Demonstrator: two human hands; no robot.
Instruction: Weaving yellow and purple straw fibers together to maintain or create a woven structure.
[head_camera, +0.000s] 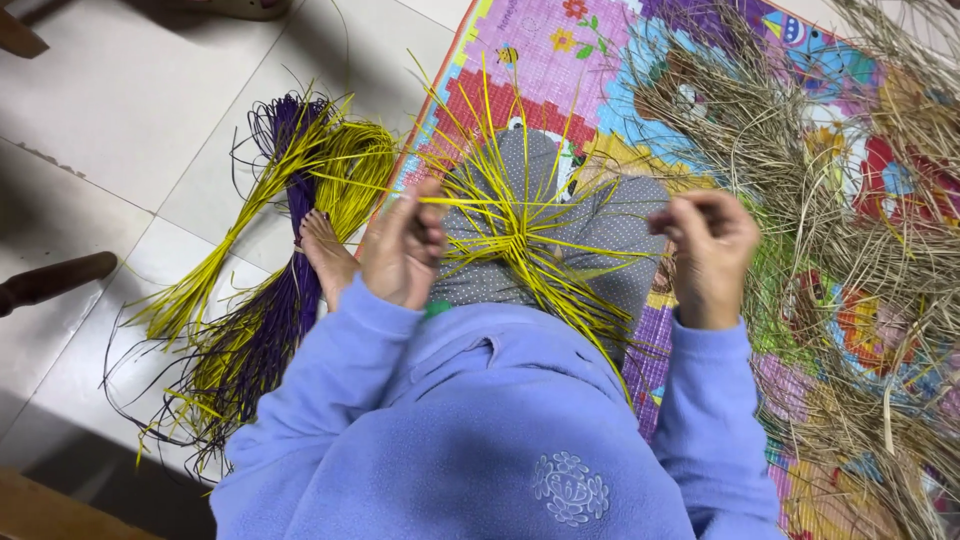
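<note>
place: home floor | cues: tiled floor (120, 110), colourful play mat (600, 60), loose weaving strands (260, 290)

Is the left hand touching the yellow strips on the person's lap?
Touching. The head view shows the left hand with its fingers pinched on one strand of the yellow strips, which runs straight from the fingertips to the crossing point.

Between your left hand (403, 248) and right hand (708, 250) the splayed yellow strips (520, 215) fan out over your lap, so any crossing snags on them. To your left, the yellow and purple bundles (270, 290) and your bare foot (325, 255) block the floor; beyond them lie open tiles (120, 110). To your right, dry straw (850, 230) covers the mat (545, 60), whose top left stays bare.
</note>
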